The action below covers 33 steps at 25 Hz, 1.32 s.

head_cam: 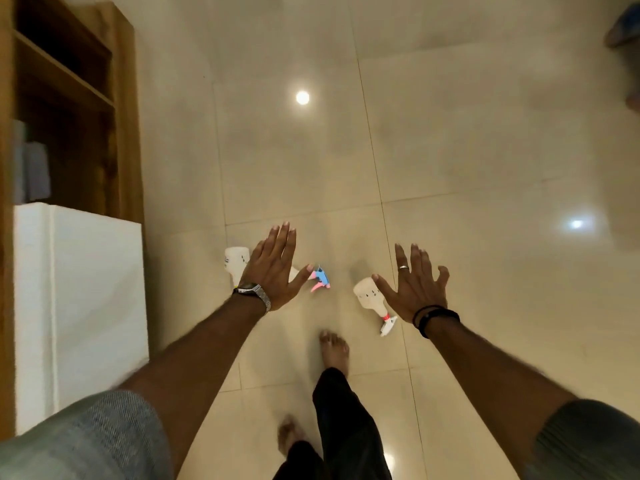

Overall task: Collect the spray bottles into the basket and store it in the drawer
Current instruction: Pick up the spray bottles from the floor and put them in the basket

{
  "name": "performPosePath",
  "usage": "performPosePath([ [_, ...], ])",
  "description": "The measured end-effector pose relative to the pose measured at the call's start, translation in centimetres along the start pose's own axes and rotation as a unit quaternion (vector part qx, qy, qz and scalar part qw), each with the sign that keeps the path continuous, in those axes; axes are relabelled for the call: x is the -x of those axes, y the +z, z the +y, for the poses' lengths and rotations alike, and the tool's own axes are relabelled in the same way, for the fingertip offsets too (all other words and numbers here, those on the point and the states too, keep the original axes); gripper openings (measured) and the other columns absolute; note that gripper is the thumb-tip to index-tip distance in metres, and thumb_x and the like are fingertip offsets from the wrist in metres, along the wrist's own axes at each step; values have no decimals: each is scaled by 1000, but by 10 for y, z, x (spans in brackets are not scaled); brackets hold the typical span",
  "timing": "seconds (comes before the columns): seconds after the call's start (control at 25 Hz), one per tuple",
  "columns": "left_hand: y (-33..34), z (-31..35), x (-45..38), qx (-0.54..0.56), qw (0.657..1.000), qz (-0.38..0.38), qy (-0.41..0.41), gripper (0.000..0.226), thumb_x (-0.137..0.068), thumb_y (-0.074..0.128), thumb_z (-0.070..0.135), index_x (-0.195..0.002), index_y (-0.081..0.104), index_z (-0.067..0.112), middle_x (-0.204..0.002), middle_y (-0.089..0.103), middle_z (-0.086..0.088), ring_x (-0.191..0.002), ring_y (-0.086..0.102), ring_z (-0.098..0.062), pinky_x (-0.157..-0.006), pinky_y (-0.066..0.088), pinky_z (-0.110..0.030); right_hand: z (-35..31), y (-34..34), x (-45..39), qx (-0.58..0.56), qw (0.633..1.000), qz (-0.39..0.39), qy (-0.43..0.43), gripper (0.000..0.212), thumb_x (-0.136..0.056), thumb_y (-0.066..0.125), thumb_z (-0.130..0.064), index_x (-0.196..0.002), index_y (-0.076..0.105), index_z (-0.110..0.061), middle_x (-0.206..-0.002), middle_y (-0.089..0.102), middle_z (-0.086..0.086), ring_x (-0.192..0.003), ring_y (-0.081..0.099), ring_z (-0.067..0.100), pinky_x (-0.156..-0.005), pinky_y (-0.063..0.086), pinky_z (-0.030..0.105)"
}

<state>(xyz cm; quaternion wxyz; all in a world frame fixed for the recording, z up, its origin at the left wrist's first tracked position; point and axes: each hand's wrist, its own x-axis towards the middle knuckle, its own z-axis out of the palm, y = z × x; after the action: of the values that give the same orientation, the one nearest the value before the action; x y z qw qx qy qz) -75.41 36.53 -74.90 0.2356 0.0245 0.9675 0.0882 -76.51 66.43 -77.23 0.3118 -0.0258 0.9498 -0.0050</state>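
Head view: two bare arms out, left hand (273, 268) and right hand (417, 285) both spread flat, gripping nothing. Two spray bottles lie on the floor (467, 150): bottle 1 (237, 259) mostly hidden under left hand, bottle 2 (369, 296) just beside right thumb. Shelf (65, 98) cut off left.

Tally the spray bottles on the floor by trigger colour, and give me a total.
Blue-and-pink trigger: 1, the spray bottle lying partly behind the left hand.
Red-and-white trigger: 1, the spray bottle lying beside the right hand.
Total: 2 spray bottles, both lying on the floor. No basket is in view.
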Motion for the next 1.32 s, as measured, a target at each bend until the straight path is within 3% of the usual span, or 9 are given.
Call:
performPosePath([
  [0.2,123,19,-45,41,997,-59,16,85,-99,31,63,-162,5,12,-172,0,-5,-159,1,-23,-127,11,-41,6,119,-44,-17,999,-43,16,86,-92,17,-76,-163,5,-27,-170,11,10,-155,11,27,-116,13,60],
  [0.44,236,35,-60,39,989,-139,46,82,-100,23,62,-162,0,13,-171,-6,-6,-159,-6,-22,-127,8,-40,4,224,-76,-12,996,-82,18,87,-93,21,-75,-162,12,-24,-167,20,10,-151,22,27,-113,17,61],
  [0.64,298,41,-80,64,980,-179,56,81,-101,23,60,-162,-1,13,-171,-5,-5,-159,-5,-23,-129,6,-42,5,273,-110,39,993,-107,-14,98,-91,47,-68,-162,-1,-20,-167,15,14,-148,27,31,-110,27,59],
  [0.8,342,48,-89,110,975,-194,11,77,-102,21,58,-162,3,14,-172,-1,-6,-159,-2,-24,-128,8,-43,0,300,-136,23,992,-121,-13,114,-82,71,-57,-161,-3,-23,-166,13,16,-146,29,35,-107,36,59],
  [1.0,372,49,-77,155,962,-224,-18,76,-101,15,60,-162,5,16,-172,0,-5,-159,-2,-24,-127,11,-44,-7,316,-155,-20,992,-122,-7,109,-84,79,-37,-161,4,-25,-158,26,15,-132,45,39,-99,50,55],
  [1.12,364,49,-68,227,943,-238,-52,77,-100,14,63,-162,9,18,-172,4,-3,-159,2,-22,-127,11,-43,-15,306,-151,-50,992,-120,-10,108,-84,79,-38,-162,5,-24,-153,32,16,-128,48,39,-100,52,52],
  [1.24,334,53,-60,270,931,-240,-55,76,-100,15,64,-162,11,20,-170,16,-3,-157,17,-24,-124,18,-42,-28,278,-138,-106,984,-142,-7,113,-83,77,-44,-162,-1,-24,-149,35,19,-126,48,40,-100,49,48],
  [1.32,311,55,-60,280,922,-260,-52,78,-98,13,67,-162,7,23,-167,26,-4,-150,35,-29,-118,31,-45,-38,256,-131,-137,979,-153,11,113,-85,75,-45,-162,-5,-25,-144,39,19,-122,52,39,-97,49,46],
])
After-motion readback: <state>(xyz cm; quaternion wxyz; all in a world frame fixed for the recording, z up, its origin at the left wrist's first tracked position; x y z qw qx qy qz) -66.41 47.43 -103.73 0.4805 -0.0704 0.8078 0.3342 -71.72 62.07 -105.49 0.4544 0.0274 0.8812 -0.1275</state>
